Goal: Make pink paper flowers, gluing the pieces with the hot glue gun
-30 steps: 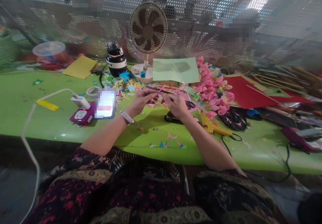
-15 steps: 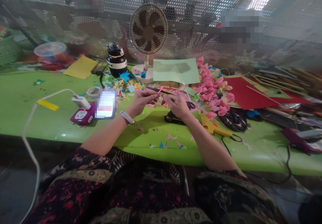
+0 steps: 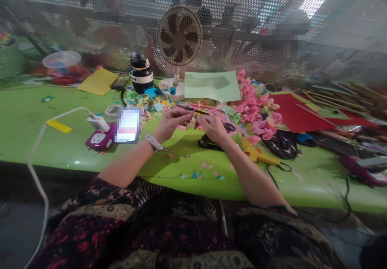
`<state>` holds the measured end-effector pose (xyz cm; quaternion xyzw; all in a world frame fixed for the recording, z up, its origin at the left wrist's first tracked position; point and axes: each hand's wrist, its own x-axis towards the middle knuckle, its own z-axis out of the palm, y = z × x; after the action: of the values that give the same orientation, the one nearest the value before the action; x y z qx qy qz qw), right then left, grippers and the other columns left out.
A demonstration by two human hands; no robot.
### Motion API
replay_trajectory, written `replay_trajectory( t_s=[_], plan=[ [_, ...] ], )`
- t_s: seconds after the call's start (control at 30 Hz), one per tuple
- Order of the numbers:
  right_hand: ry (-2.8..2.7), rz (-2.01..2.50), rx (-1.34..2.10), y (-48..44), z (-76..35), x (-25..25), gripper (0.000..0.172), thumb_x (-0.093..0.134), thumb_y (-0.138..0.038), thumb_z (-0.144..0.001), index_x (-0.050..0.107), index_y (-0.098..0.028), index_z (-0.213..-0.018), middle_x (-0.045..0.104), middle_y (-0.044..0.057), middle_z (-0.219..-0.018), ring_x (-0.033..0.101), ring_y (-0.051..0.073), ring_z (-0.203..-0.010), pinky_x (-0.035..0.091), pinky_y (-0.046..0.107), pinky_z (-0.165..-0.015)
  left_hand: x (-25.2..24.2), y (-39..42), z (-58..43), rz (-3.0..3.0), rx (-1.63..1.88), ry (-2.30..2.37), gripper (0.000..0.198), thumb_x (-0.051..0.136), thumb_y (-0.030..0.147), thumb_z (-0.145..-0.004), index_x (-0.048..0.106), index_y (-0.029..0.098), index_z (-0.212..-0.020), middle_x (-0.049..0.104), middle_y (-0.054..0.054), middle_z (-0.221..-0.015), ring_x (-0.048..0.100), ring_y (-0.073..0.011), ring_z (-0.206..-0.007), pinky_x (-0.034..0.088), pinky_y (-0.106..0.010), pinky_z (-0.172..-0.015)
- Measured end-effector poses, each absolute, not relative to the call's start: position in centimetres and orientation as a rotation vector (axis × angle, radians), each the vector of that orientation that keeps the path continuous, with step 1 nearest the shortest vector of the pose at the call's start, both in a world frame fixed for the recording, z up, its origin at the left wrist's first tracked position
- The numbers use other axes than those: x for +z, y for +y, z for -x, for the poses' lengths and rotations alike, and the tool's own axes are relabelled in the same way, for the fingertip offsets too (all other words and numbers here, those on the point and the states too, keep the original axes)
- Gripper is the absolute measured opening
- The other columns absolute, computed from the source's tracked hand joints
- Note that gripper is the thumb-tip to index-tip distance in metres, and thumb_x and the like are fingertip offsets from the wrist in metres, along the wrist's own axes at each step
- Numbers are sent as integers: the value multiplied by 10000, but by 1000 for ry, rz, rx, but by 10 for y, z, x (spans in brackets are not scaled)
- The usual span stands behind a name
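My left hand (image 3: 171, 123) and my right hand (image 3: 213, 127) meet above the middle of the green table (image 3: 36, 140), fingers pinched together on a small piece of coloured paper (image 3: 194, 119) held between them. The piece is too small to see its shape. A white watch sits on my left wrist. Just beyond my fingers lie paper scraps (image 3: 148, 103) and black-handled scissors (image 3: 228, 127). A yellow glue gun (image 3: 254, 152) rests to the right of my right forearm.
A small fan (image 3: 179, 39), a black bottle (image 3: 140, 74) and a pale green sheet (image 3: 211, 85) stand behind. Pink paper flowers (image 3: 255, 107) and red sheets (image 3: 294, 109) lie right. A phone (image 3: 127, 125), charger with white cable (image 3: 96, 123) and yellow paper (image 3: 96, 81) lie left.
Both hands stay together at the same spot, fingers shifting only slightly on the small paper piece. The view has drifted a little.
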<state>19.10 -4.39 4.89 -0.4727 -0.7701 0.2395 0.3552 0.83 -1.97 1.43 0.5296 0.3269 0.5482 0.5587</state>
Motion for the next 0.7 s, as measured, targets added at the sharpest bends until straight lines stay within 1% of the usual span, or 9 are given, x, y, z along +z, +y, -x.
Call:
replay_trajectory(
  t_s=[0.17, 0.3, 0.47, 0.6, 0.7],
  plan=[
    [-2004, 1190, 653, -43, -192, 48, 445, 420, -471, -908, 601, -188, -615, 596, 33, -637, 511, 155, -612, 351, 292, -613, 15, -21, -9, -1252, 1298, 741, 361, 919, 469, -617, 783, 180, -785, 744, -26, -726, 649, -110, -607, 536, -259, -582],
    [-1990, 1188, 674, -41, -193, 46, 476, 432, -520, -919, 593, -193, -612, 577, 28, -619, 509, 158, -607, 352, 294, -611, 17, -22, -8, -1232, 1296, 719, 329, 924, 433, -618, 784, 180, -773, 742, -22, -717, 651, -110, -608, 544, -257, -585],
    [-1965, 1164, 682, -39, -195, 44, 501, 450, -542, -934, 596, -189, -609, 575, 22, -625, 492, 144, -598, 346, 290, -605, 16, -23, -8, -1194, 1271, 740, 299, 912, 372, -638, 789, 177, -829, 752, -28, -761, 683, -127, -675, 550, -252, -595],
    [-1967, 1187, 679, -39, -196, 46, 518, 458, -558, -931, 615, -183, -611, 542, 8, -595, 456, 131, -568, 327, 287, -585, 15, -22, -8, -1190, 1262, 754, 276, 895, 358, -664, 785, 173, -836, 752, -31, -769, 693, -128, -684, 546, -241, -582],
    [-1971, 1198, 684, -39, -196, 47, 537, 455, -580, -933, 632, -182, -619, 545, 6, -594, 471, 133, -579, 337, 282, -591, 15, -22, -8, -1183, 1261, 753, 268, 892, 359, -664, 783, 173, -823, 747, -25, -756, 693, -124, -669, 545, -236, -569]
  ],
)
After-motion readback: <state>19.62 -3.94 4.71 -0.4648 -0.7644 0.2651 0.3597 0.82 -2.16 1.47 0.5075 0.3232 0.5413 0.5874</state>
